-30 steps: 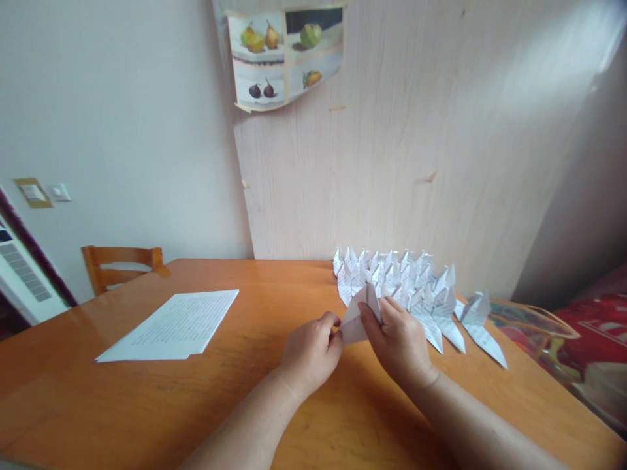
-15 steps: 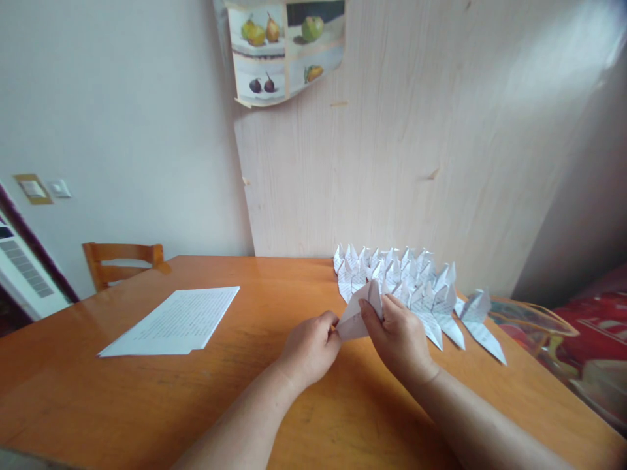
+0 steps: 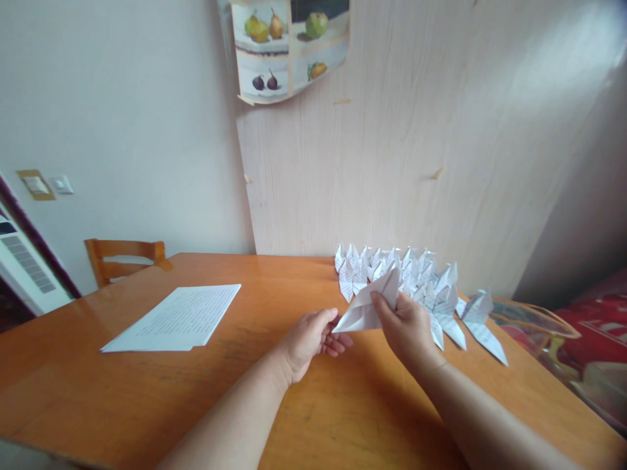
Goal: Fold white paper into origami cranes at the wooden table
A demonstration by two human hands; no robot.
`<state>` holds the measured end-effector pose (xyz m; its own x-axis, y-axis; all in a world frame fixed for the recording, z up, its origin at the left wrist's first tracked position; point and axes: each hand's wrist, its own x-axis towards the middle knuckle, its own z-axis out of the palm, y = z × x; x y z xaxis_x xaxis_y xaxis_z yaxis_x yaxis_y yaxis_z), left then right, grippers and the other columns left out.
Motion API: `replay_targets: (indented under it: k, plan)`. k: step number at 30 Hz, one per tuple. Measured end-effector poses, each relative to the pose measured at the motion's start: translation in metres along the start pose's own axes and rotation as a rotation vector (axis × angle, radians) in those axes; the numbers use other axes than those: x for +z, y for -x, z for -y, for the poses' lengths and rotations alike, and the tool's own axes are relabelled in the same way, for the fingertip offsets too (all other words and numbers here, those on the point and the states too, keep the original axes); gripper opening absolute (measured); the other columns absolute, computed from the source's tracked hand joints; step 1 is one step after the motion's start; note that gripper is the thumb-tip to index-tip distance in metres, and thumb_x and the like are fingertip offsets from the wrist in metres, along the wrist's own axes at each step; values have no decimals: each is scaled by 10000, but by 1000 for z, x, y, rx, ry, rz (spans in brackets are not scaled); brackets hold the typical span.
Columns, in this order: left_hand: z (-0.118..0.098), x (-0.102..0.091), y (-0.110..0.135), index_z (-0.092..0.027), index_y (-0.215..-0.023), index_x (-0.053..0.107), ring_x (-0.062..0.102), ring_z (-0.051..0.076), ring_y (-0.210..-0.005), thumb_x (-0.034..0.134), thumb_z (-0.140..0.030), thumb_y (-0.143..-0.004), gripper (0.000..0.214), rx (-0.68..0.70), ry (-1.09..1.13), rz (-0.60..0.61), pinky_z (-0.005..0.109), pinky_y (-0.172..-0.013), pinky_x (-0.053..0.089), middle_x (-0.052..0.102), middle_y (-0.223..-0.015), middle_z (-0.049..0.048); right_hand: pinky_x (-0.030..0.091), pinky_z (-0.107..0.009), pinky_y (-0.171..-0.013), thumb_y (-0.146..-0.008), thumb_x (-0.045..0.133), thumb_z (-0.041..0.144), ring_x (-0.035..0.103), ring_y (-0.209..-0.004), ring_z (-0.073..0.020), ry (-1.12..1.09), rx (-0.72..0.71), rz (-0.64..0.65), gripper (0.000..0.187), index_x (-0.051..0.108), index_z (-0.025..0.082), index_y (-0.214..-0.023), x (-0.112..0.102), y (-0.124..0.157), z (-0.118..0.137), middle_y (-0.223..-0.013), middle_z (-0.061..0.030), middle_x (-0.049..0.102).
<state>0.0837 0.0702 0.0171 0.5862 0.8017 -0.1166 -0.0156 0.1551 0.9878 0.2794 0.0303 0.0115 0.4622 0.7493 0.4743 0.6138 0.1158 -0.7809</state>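
A folded white paper piece (image 3: 365, 308), pointed at its lower left and top, is held above the table. My right hand (image 3: 409, 329) pinches its right side, thumb on the near face. At the lower-left point of the paper is my left hand (image 3: 313, 339), its fingers parted and curved beneath the tip. Whether a fingertip still touches the paper is hard to see. Behind and right of my hands stand several folded paper figures (image 3: 445, 307) with printed text, grouped in rows. The held piece hides some of them.
A stack of printed sheets (image 3: 179, 318) lies on the left of the orange wooden table (image 3: 274, 281). A wooden chair (image 3: 125, 251) stands behind the left edge. Fruit pictures (image 3: 289, 49) hang on the wall. Red and clear plastic items (image 3: 563, 333) sit beyond the right edge.
My left hand has let go its pinch on the paper's left corner and its fingers have spread. My right hand has moved the paper slightly right and up, turning it a little.
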Motion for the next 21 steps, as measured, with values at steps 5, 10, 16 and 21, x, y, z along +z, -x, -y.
replay_targets:
  k: [5,10,16,21]
  plan:
    - [1,0,-1,-125,-932,681,611,139,-651,673,-487,-844,373,-14,116,81,261,-653,438,725,-802,107,302,-286,-541,-857,607,531,444,-578,-162,-129,61,6,363,629,199,-710,0,-1,-3,-593,11,521]
    - [1,1,1,-124,-985,676,594,116,-667,746,-431,-818,356,-33,141,117,242,-666,426,709,-816,83,360,-279,-550,-804,666,553,491,-612,-165,-399,158,26,387,682,168,-840,5,-2,-3,-673,-12,608]
    - [2,2,1,-121,-943,660,588,107,-652,763,-414,-805,340,-42,108,149,243,-670,417,710,-810,80,416,-268,-586,-724,761,526,552,-651,-159,-726,300,55,386,686,181,-881,4,-2,6,-745,-8,664]
    - [4,2,0,-116,-956,659,609,127,-683,780,-445,-779,393,-40,87,173,262,-692,428,715,-840,92,430,-247,-559,-689,818,450,553,-634,-145,-872,453,73,347,674,203,-885,1,-4,5,-735,15,653]
